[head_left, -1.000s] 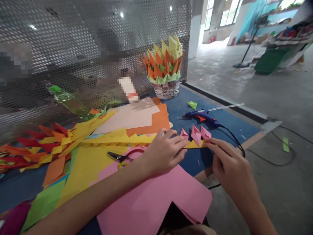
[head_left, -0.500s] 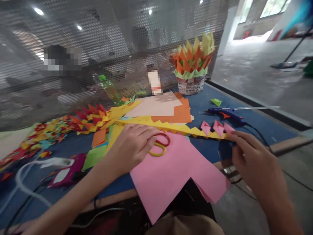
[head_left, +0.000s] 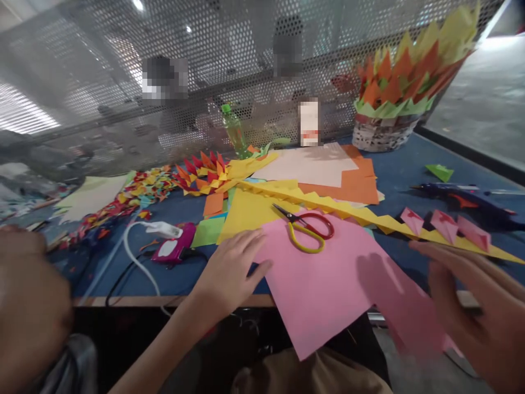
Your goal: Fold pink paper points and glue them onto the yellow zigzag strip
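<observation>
Across the centre of the frame, the pink paper sheet (head_left: pixel 324 279) lies flat on the blue table (head_left: pixel 394 180), overhanging its near edge. Left hand (head_left: pixel 229 271): open, fingers spread, pressing the sheet's left edge. Right hand (head_left: pixel 476 301): open, blurred, hovering at lower right, holding nothing. Red-and-yellow scissors (head_left: pixel 307 229) rest on the sheet's far part, long axis running upper left to lower right, nearer the left hand.

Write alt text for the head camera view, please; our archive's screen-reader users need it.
A person's left hand rests flat on the edge of a pink paper sheet that overhangs a blue craft table, while the right hand hovers open near a yellow zigzag paper strip bearing pink folded pieces. Red-and-yellow scissors lie on the sheet.
</observation>
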Demonstrator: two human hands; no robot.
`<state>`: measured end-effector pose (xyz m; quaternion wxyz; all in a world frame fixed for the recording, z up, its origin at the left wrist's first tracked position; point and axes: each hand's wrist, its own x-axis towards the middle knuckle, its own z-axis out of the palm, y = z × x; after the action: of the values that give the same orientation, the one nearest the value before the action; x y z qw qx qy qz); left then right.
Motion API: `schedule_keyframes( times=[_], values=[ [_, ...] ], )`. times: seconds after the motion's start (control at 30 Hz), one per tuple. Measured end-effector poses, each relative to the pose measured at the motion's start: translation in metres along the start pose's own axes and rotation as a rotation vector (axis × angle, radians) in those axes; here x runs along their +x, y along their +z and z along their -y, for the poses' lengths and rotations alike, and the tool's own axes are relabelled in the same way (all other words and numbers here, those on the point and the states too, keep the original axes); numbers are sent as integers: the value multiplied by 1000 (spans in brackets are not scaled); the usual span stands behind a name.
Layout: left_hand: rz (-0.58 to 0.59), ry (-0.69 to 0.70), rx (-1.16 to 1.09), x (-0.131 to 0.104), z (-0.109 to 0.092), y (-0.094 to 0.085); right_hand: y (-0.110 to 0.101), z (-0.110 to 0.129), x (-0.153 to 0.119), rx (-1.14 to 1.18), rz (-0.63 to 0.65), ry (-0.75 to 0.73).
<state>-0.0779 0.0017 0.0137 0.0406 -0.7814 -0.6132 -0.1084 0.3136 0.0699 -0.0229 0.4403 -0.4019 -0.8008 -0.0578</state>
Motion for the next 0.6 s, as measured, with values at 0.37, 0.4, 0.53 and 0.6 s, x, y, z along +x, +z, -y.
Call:
schedule_keyframes(
  times=[0.37,0.4,0.53,0.6],
  values=[
    [58,42,-84,-33,-8,-2,55,72,43,196,464,-185],
    [53,58,-89,-37,-10,-4,56,76,41,216,459,-177],
    [1,160,-50,-48,-14,-13,57,93,23,306,392,-147],
    [-55,232,8,-50,-13,-16,59,95,15,322,373,-146]
  ],
)
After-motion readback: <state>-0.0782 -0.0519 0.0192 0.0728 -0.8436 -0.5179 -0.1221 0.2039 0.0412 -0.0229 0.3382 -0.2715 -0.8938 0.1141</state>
